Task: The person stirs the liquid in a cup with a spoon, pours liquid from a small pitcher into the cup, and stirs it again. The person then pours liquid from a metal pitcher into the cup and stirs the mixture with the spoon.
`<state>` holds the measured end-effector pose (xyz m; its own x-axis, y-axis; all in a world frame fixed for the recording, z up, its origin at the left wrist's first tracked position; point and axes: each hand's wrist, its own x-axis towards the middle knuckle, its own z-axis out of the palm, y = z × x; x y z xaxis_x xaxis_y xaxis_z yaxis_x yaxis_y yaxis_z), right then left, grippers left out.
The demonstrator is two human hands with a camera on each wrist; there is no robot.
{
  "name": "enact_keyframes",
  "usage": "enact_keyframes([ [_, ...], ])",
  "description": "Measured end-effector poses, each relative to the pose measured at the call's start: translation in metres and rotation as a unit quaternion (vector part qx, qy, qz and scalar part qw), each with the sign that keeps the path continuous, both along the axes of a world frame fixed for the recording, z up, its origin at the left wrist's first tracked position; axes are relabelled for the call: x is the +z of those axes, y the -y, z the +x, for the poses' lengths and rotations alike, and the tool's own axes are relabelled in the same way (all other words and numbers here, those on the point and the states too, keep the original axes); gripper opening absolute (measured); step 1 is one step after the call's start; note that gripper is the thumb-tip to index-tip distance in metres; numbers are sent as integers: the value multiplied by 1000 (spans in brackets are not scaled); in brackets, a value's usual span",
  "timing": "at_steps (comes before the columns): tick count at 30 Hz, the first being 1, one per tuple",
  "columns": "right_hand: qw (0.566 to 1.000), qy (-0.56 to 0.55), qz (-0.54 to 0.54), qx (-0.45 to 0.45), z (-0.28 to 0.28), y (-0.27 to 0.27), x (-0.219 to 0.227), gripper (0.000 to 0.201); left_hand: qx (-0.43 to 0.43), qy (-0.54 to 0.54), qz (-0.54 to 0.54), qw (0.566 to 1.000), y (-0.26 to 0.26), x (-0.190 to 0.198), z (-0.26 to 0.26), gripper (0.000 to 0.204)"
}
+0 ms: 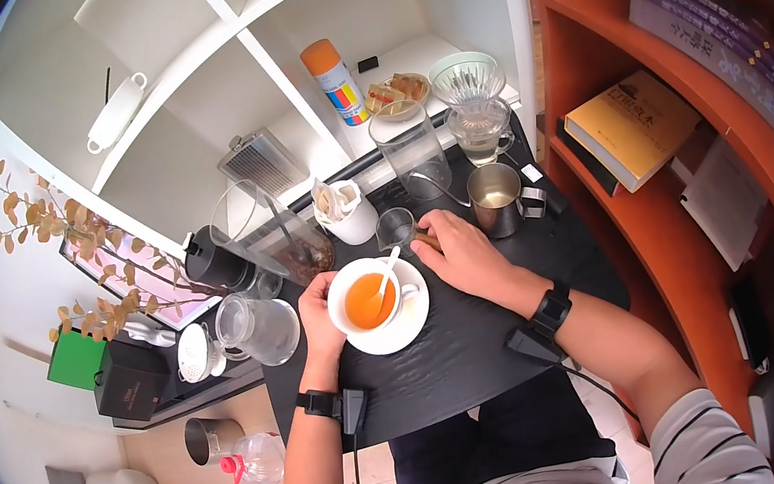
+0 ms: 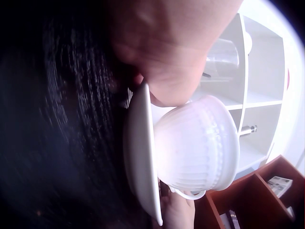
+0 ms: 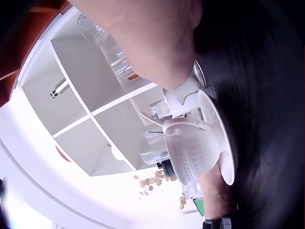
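Note:
A white teacup [image 1: 355, 298] of orange-brown tea stands on a white saucer [image 1: 402, 334], with a white spoon [image 1: 389, 270] leaning in it. At the saucer's left side my left hand [image 1: 321, 318] pinches the rim, its fingertips partly hidden by the cup; the left wrist view shows this hand [image 2: 162, 52] at the saucer's edge [image 2: 143, 157]. Beyond the cup, my right hand [image 1: 460, 256] holds the brown handle [image 1: 425, 240] of a small glass pitcher [image 1: 395, 227]. The right wrist view shows the back of this hand [image 3: 147, 43], hiding the handle.
Around the black table [image 1: 486, 353] stand a glass jug [image 1: 264, 329], tall glass vessels [image 1: 412, 157], a white canister [image 1: 347, 216], a metal mug [image 1: 496, 199] and a glass dripper [image 1: 475, 106]. White shelves [image 1: 272, 88] rise behind; a reddish bookcase [image 1: 629, 234] stands on the right.

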<state>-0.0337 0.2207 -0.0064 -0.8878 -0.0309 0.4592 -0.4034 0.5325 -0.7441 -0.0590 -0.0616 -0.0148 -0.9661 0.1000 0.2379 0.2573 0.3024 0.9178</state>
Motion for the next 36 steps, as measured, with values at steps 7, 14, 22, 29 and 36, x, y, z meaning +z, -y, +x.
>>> enact_keyframes([
  [7,1000,2,20,0,-1,-1,1,28,-2,-6,12,1000,-1,0,1,15],
  [14,1000,15,9,2,-1,-3,0,28,-2,2,6,1000,0,0,1,15],
  [22,1000,-1,21,10,0,-3,0,28,1,22,21,1000,-2,3,4,16],
  [29,1000,3,18,10,0,-4,0,28,3,32,24,999,-3,5,4,17],
  [36,1000,18,10,11,0,-5,0,27,0,33,16,999,0,1,2,16],
])
